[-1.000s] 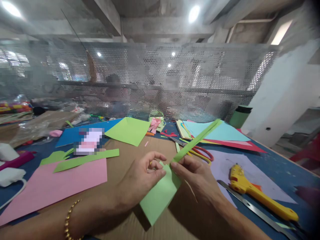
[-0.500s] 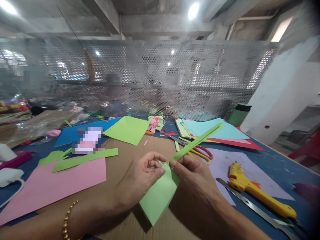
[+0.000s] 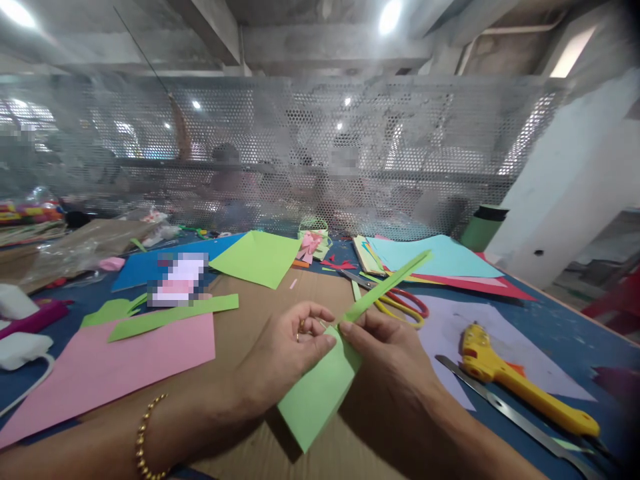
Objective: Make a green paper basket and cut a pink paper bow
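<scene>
My left hand [image 3: 295,353] is closed at the top left edge of a folded light-green paper [image 3: 320,393], thumb on the paper and fingers curled. My right hand [image 3: 387,343] pinches the paper's upper corner, where a narrow folded green strip [image 3: 390,285] sticks out up and to the right. The exact join between strip and sheet is hidden by my fingers. Beneath them lies a brown cardboard sheet [image 3: 250,320]. Scissors [image 3: 405,308] with red and yellow handles lie just beyond my right hand.
On the right, a yellow glue gun [image 3: 530,393] rests on lilac paper [image 3: 540,347], beside a flat metal blade-like tool [image 3: 500,405]. Pink paper [image 3: 150,360] bears a green strip [image 3: 175,318] on the left. Coloured sheets [image 3: 435,257] and a green bottle [image 3: 483,230] stand farther back.
The green strip's free end has swung slightly left and down. Both hands keep their hold in nearly the same place, while the view has shifted a little.
</scene>
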`<state>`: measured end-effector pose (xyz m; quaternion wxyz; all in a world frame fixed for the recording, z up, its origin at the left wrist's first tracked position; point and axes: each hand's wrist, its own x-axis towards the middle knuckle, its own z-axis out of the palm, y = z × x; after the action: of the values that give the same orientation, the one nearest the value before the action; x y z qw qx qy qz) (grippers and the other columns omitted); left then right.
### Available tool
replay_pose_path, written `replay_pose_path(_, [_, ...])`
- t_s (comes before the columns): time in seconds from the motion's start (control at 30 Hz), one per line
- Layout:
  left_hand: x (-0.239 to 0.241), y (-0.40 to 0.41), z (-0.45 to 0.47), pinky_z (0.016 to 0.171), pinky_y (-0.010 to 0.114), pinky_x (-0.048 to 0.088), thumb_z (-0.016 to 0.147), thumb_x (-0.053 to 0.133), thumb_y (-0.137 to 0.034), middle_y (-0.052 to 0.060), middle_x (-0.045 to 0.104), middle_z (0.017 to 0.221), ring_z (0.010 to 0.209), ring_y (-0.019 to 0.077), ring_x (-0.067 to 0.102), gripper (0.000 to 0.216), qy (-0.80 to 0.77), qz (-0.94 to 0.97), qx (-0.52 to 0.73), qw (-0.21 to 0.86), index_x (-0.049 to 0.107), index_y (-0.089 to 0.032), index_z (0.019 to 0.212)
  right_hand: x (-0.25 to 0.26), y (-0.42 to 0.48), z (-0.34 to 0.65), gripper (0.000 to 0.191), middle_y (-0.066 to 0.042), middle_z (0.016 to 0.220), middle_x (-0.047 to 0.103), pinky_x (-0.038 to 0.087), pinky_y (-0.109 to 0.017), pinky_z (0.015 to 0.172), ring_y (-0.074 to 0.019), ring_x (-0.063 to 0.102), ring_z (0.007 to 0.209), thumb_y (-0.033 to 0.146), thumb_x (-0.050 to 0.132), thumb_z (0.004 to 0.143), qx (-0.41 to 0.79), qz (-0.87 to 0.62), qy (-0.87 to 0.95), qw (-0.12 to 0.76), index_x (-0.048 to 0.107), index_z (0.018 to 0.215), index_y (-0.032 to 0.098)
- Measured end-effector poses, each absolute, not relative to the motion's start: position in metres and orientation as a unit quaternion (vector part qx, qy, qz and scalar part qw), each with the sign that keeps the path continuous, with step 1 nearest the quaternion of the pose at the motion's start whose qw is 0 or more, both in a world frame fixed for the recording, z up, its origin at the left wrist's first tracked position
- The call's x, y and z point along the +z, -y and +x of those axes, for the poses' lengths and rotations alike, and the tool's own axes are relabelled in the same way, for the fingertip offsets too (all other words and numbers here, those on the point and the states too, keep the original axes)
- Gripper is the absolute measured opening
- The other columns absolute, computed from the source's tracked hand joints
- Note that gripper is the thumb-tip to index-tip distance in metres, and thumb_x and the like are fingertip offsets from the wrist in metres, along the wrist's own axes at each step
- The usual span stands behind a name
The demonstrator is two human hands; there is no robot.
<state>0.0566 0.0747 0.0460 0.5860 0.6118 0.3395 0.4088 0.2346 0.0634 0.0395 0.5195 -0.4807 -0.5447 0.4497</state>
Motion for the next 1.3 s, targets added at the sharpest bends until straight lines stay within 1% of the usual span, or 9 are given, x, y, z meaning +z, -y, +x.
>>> replay_pose_path(0.17, [0.049,-0.075,0.058,0.053,0.02,0.037,0.084,0.068,-0.031,-0.005,0.053,0.071,0.057,0.0078,0.049,0.029,-0.338,0.602,0.406,0.599,0.058,-0.015,0.105,0.034,-0.062,0.233,0.044,0.002,0.06,0.053,0.032,-0.023,0.054,-0.0109,0.044,0.058,0.053,0.078,0.075,0.462,-0.474,0.547,0.514,0.058,0.061,0.016])
replay_pose_path(0.47, [0.048,-0.076,0.058,0.05,0.019,0.035,0.083,0.068,-0.029,-0.006,0.051,0.07,0.054,0.0067,0.046,0.03,-0.343,0.615,0.416,0.575,0.057,-0.016,0.108,0.037,-0.062,0.231,0.043,-0.001,0.064,0.06,0.04,-0.026,0.055,-0.0148,0.052,0.06,0.057,0.076,0.075,0.457,-0.469,0.566,0.501,0.063,0.067,0.016])
replay_pose_path(0.6, [0.049,-0.075,0.057,0.05,0.019,0.035,0.083,0.067,-0.029,-0.006,0.051,0.071,0.055,0.0069,0.046,0.03,-0.351,0.615,0.407,0.577,0.057,-0.015,0.108,0.045,-0.062,0.234,0.044,0.002,0.061,0.055,0.036,-0.025,0.053,-0.013,0.048,0.059,0.057,0.071,0.08,0.403,-0.485,0.572,0.524,0.061,0.062,0.017])
replay_pose_path(0.67, [0.05,-0.074,0.056,0.051,0.019,0.035,0.084,0.064,-0.027,-0.006,0.052,0.072,0.055,0.0068,0.046,0.028,-0.356,0.62,0.4,0.574,0.058,-0.015,0.109,0.049,-0.061,0.237,0.043,0.001,0.061,0.056,0.036,-0.025,0.053,-0.0131,0.048,0.058,0.054,0.072,0.08,0.378,-0.497,0.577,0.527,0.06,0.06,0.018])
replay_pose_path(0.83, [0.058,-0.073,0.053,0.047,0.02,0.029,0.084,0.059,-0.019,-0.008,0.049,0.063,0.05,0.0065,0.04,0.025,-0.383,0.646,0.368,0.548,0.058,-0.015,0.108,0.05,-0.058,0.241,0.037,0.001,0.058,0.058,0.035,-0.025,0.05,-0.0136,0.048,0.054,0.051,0.072,0.081,0.338,-0.52,0.596,0.511,0.064,0.066,0.018])
replay_pose_path(0.93, [0.062,-0.072,0.051,0.044,0.02,0.026,0.082,0.059,-0.019,-0.009,0.046,0.059,0.047,0.0068,0.037,0.026,-0.396,0.656,0.345,0.543,0.06,-0.016,0.108,0.05,-0.057,0.241,0.035,0.0,0.063,0.061,0.038,-0.026,0.052,-0.015,0.051,0.057,0.051,0.071,0.082,0.32,-0.523,0.613,0.498,0.066,0.07,0.018])
replay_pose_path(1.07, [0.066,-0.07,0.05,0.044,0.019,0.027,0.081,0.06,-0.019,-0.009,0.044,0.058,0.047,0.0067,0.036,0.022,-0.39,0.655,0.346,0.547,0.062,-0.016,0.103,0.048,-0.056,0.243,0.032,-0.001,0.068,0.063,0.041,-0.027,0.056,-0.0172,0.054,0.064,0.05,0.069,0.085,0.292,-0.522,0.64,0.483,0.067,0.075,0.019])
replay_pose_path(1.17, [0.066,-0.07,0.05,0.043,0.018,0.026,0.079,0.06,-0.018,-0.01,0.04,0.056,0.046,0.0068,0.033,0.026,-0.402,0.663,0.351,0.525,0.063,-0.017,0.105,0.045,-0.054,0.243,0.026,-0.001,0.072,0.064,0.042,-0.027,0.059,-0.0174,0.056,0.067,0.045,0.066,0.089,0.226,-0.512,0.681,0.473,0.067,0.08,0.02])
replay_pose_path(1.3, [0.061,-0.074,0.05,0.043,0.018,0.026,0.079,0.058,-0.018,-0.01,0.039,0.055,0.046,0.0072,0.032,0.028,-0.411,0.668,0.376,0.493,0.064,-0.018,0.107,0.046,-0.047,0.233,0.016,0.001,0.069,0.062,0.043,-0.026,0.058,-0.0162,0.056,0.063,0.032,0.067,0.089,0.109,-0.475,0.717,0.497,0.066,0.076,0.023])
